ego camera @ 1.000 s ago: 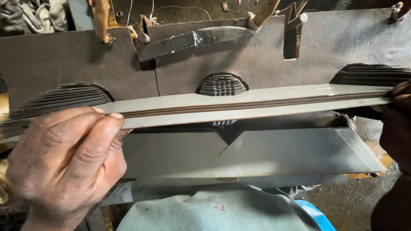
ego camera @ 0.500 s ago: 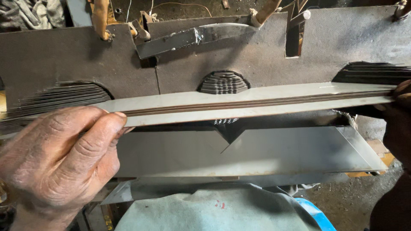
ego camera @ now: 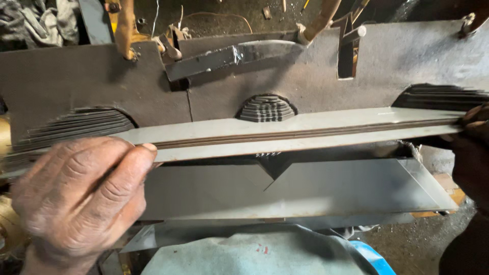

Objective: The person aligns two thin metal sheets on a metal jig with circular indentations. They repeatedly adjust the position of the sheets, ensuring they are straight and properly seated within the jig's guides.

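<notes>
Head view: since half a second ago I see little change. The left hand (ego camera: 81, 198) sits in about the same spot over the left end of the folded metal strip (ego camera: 305, 133), fingers curled closed around it, thumb tip on the strip's near face. The strip has held its place and tilt against the dark steel plate (ego camera: 91, 81) behind it.

The right hand (ego camera: 471, 147) is mostly cut off at the frame edge; its fingertips touch the strip's right end, but I cannot tell how tightly it closes.

The strip's long axis runs left to right across the plate, right end slightly higher than the left. A dark groove runs down its length. It lies in front of the plate, just below the ribbed semicircular cutout (ego camera: 267, 108), and above a flat grey sheet (ego camera: 326, 188) with a V notch. Below that sheet is pale teal cloth (ego camera: 244, 254).
</notes>
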`<state>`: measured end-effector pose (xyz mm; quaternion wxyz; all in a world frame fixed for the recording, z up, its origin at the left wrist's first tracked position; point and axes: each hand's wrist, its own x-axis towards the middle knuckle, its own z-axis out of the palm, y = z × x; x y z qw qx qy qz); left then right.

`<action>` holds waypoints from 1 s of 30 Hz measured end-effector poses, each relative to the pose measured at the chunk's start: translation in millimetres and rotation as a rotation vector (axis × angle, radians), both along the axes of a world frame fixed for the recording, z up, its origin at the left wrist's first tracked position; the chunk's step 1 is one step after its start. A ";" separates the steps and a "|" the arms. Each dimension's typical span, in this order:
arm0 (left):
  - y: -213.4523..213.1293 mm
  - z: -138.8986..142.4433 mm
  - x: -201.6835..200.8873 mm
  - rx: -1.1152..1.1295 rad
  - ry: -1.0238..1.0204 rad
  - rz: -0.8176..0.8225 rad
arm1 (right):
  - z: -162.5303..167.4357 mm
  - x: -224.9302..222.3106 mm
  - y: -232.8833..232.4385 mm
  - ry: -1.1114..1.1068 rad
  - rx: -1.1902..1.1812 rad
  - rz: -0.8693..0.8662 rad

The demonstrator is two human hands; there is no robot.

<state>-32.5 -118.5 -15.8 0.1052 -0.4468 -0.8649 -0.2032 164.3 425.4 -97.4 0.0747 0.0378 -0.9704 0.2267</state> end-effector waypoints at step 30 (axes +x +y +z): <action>93.0 13.8 -2.1 0.007 0.053 -0.033 | 7.8 -15.7 4.2 0.042 0.101 0.087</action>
